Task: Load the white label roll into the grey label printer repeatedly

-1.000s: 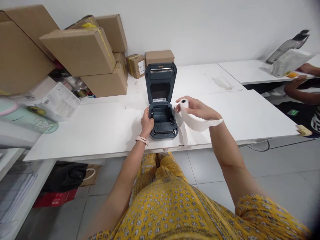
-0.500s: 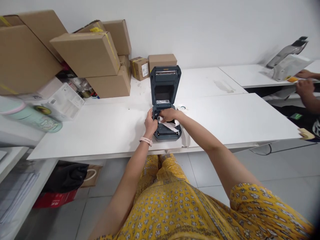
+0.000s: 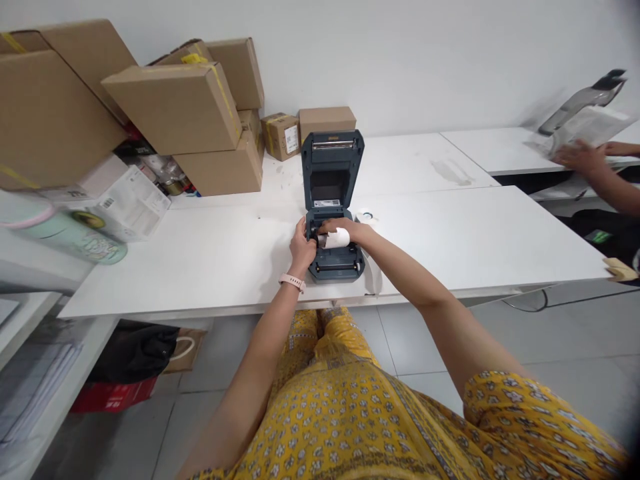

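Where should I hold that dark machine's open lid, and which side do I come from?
I'd pinch the top edge of the lid, coming from above. The lid stands raised, joined low down to the back of the base, so its top is free. The left hand and right hand are lower, at the base.

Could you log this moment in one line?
left hand: on printer, left side | right hand: at paper roll inside printer | lid: open
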`<state>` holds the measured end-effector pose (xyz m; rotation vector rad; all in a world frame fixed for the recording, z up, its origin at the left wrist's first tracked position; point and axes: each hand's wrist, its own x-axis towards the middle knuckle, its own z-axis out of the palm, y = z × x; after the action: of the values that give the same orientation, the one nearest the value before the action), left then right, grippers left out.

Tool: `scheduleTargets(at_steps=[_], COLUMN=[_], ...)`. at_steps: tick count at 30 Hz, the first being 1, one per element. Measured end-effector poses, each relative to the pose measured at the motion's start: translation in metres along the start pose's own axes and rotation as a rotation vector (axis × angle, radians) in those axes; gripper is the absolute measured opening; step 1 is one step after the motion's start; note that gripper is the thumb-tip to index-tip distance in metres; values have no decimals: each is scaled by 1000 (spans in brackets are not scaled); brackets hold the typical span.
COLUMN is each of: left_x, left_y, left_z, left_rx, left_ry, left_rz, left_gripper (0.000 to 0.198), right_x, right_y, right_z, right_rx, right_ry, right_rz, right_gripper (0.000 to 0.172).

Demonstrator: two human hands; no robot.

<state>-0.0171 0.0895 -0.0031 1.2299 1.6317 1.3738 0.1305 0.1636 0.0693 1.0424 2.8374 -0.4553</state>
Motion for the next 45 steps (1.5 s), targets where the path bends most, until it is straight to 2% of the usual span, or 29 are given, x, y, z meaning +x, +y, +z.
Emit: scheduleTargets(at_steps=[5, 8, 11, 17, 23, 45], left_x=[-1, -2, -2, -1, 0, 0], left_y=[2, 1, 0, -3, -4, -7], left_z=[-1, -1, 0, 0, 0, 3], left_rx=[24, 23, -5, -32, -42, -64], left_ry=[9, 18, 11, 7, -4, -12], left_rz=[3, 9, 11, 19, 10, 24], left_gripper=[88, 86, 86, 85, 85, 82], right_x=[-43, -74, -92, -100, -114, -132], right_y=[-7, -16, -32, -57, -61, -57], right_z=[7, 24, 44, 71, 84, 84], right_rx=[112, 193, 126, -9, 31, 167], right_ry=[90, 161, 258, 398, 467, 446], right_rz=[-185, -166, -108, -3, -29, -77], right_gripper=[36, 43, 48, 47, 46, 44])
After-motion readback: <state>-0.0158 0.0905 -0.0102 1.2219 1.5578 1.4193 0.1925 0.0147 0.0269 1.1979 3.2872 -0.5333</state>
